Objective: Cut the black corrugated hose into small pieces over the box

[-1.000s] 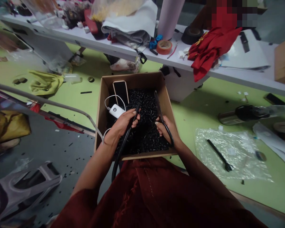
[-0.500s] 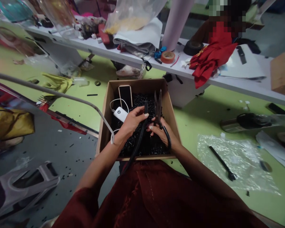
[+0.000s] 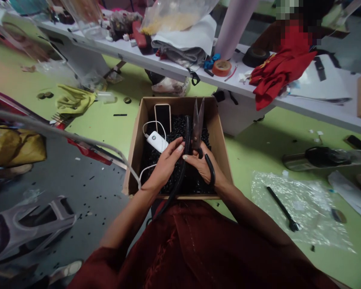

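Over a cardboard box (image 3: 227,160), my left hand (image 3: 168,160) grips a black corrugated tube (image 3: 187,128), whose lower length runs down past the box's near edge toward my lap. My right hand (image 3: 203,162) has its fingers through the black handles of a pair of scissors (image 3: 197,124). The blades point up and away, slightly parted, just right of the tube. The right thumb touches the tube or lies close against it. Many small black pieces (image 3: 177,130) fill the box. Beside my left hand lie a white power bank (image 3: 157,140) with a cable and a phone (image 3: 163,115).
A white shelf (image 3: 240,86) crosses ahead, holding orange tape (image 3: 222,68), a red cloth (image 3: 282,72) and plastic bags. Another person sits beyond it. To the right, a clear plastic sheet (image 3: 307,216) and a steel flask (image 3: 295,161) lie on the green surface. A grey cable (image 3: 108,144) crosses from the left.
The tube's upper end now stands higher between my hands. The scissors have risen a little and stay slightly parted. My right thumb has come closer to the tube, and the view has shifted slightly.
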{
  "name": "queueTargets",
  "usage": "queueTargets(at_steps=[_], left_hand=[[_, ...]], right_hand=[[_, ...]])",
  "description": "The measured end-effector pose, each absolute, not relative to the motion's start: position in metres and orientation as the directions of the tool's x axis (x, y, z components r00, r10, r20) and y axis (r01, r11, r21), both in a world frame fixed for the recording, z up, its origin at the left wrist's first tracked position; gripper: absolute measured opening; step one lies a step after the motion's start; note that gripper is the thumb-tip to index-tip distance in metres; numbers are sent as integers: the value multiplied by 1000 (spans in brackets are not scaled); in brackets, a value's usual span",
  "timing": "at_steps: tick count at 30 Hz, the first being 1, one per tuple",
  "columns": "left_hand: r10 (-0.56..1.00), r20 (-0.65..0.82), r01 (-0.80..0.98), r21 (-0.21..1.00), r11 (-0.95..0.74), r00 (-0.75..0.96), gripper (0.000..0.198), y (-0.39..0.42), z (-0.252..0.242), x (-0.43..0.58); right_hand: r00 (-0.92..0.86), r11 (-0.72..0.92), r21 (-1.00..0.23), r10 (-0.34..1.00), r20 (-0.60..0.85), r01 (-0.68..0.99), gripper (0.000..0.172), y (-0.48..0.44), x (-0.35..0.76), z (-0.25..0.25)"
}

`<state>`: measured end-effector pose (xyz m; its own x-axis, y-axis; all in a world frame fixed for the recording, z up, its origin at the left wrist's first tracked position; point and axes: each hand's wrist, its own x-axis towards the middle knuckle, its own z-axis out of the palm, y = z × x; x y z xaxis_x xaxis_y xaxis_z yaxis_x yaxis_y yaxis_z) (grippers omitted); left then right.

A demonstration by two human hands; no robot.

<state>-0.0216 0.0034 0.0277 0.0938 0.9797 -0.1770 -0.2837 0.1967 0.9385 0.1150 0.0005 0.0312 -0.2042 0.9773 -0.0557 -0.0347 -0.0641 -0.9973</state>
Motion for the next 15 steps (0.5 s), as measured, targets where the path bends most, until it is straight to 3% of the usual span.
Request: queueTargets(at_steps=[5,9,15], left_hand=[[971,-115,-159,976,150,209,59,-59,42,-48],[876,-273,79,961,264,397,57,-92,34,-60],[887,-397,295,899,324,236,33,-125,18,-77]], right_hand=[[-81,78,-995,994,73,59,44,-2,119,57],[-22,134,-991,991,134,-15,45,2,117,72],[-1,161,-983,987,162,-83,44,2,111,76]])
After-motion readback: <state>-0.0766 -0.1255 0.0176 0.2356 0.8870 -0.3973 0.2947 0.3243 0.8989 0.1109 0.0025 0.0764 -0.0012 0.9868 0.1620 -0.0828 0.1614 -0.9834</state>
